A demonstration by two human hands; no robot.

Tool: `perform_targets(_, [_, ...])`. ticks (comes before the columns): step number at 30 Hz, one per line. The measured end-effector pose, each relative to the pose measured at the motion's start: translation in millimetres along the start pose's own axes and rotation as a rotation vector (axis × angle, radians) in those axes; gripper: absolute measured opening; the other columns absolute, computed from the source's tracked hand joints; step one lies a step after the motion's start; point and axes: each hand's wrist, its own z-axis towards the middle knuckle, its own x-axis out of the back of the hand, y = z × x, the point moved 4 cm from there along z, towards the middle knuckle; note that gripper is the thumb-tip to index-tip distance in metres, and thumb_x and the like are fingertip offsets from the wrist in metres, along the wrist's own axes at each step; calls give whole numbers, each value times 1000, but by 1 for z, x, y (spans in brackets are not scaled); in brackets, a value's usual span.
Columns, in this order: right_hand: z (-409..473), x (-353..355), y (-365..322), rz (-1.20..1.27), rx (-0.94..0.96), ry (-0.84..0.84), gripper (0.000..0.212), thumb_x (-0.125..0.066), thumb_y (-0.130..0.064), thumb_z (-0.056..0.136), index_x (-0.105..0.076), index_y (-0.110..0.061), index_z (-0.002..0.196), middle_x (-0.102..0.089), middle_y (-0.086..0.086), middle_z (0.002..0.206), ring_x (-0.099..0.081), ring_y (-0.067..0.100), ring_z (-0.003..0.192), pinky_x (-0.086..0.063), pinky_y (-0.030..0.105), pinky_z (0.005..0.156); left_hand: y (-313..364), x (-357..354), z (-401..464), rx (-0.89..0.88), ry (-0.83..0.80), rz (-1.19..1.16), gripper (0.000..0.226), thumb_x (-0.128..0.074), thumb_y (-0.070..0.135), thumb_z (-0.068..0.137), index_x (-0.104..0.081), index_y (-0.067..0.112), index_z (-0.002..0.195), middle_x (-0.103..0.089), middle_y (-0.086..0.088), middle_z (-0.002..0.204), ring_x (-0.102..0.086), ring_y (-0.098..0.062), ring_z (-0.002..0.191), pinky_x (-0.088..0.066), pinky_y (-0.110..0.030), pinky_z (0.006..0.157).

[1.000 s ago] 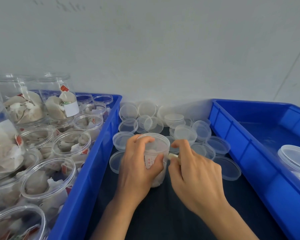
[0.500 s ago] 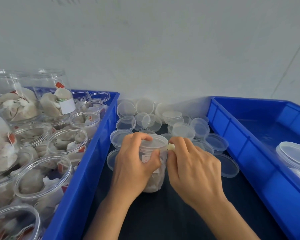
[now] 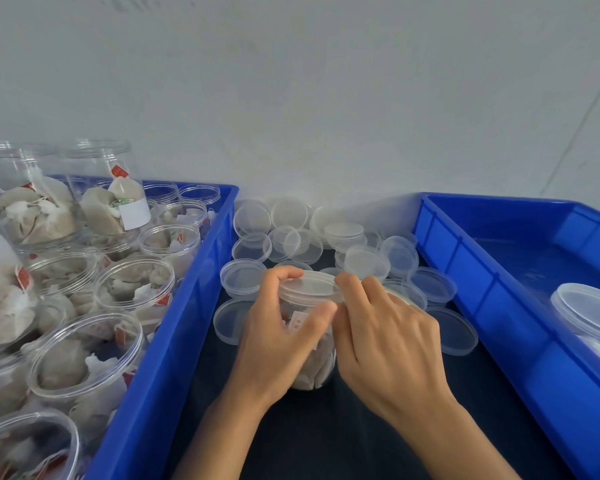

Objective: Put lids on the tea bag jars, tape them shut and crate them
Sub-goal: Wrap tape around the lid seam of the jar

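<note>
While the left hand (image 3: 278,337) grips the lidded jar (image 3: 312,327) on the worktop and the right hand (image 3: 385,337) pinches at its rim, one sealed jar (image 3: 586,313) sits crated right, many open jars (image 3: 84,355) waiting left.

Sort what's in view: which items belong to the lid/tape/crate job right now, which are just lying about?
In play:
left hand
right hand
lidded tea bag jar
right blue crate

Lying about:
loose clear lids
open tea bag jars
left blue crate
finished lidded jar
</note>
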Motion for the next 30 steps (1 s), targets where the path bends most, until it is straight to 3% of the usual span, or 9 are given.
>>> perform_targets(3, [0,-1,-1,21,-9,8,27,-37,-33,101,-59,-23,111,-52,-9,78,-53,15,57,-36,30,43,1,-4,0,-1,68,-24,76,-82,68,74,-39,58,135,-66,23,128,-68,0,117,-60,-30,93])
perform_targets(6, [-1,-4,2,101,-34,16,28,-37,-41,104,-56,-29,122,-58,-13,88,-59,12,71,-36,29,45,-2,-4,2,28,96,-102,85,-83,66,73,-32,56,139,-64,7,137,-69,-9,120,-60,-34,97])
perform_targets(9, [-4,-8,8,216,-53,-15,32,-36,-47,103,-47,-37,130,-53,-22,78,-57,7,66,-35,27,45,-4,-1,3,9,104,-112,72,-79,60,77,-41,48,137,-69,11,127,-70,-12,117,-60,-38,97])
perform_targets(14, [-5,-3,17,269,-1,-2,21,-40,-48,102,-48,-38,119,-48,-15,56,-50,15,47,-35,30,40,-4,2,4,24,85,-123,53,-73,65,79,-53,54,127,-69,27,122,-69,0,114,-57,-21,92])
perform_targets(18, [-4,1,21,287,-6,-8,18,-40,-46,101,-51,-36,112,-45,-12,50,-48,14,45,-41,34,41,-3,3,3,48,49,-158,52,-71,67,81,-57,54,129,-70,22,124,-69,-4,117,-57,-25,91])
perform_targets(24, [-2,1,22,284,-58,-74,33,-32,-51,98,-56,-35,115,-44,-10,50,-47,16,46,-45,39,46,-2,4,2,51,-5,-175,51,-70,62,87,-59,46,133,-75,7,121,-72,-16,113,-57,-36,95])
perform_targets(27, [-1,2,24,290,-70,-115,36,-31,-55,96,-56,-39,115,-47,-9,52,-50,16,49,-48,40,52,0,5,2,46,-15,-158,46,-68,64,87,-61,48,130,-75,6,115,-73,-17,107,-58,-29,91])
perform_targets(30, [-1,4,24,299,-58,-118,26,-39,-51,100,-59,-40,114,-50,-10,53,-51,16,52,-48,39,55,0,6,2,39,-26,-162,45,-67,61,88,-61,45,130,-75,7,116,-72,-17,109,-58,-27,92])
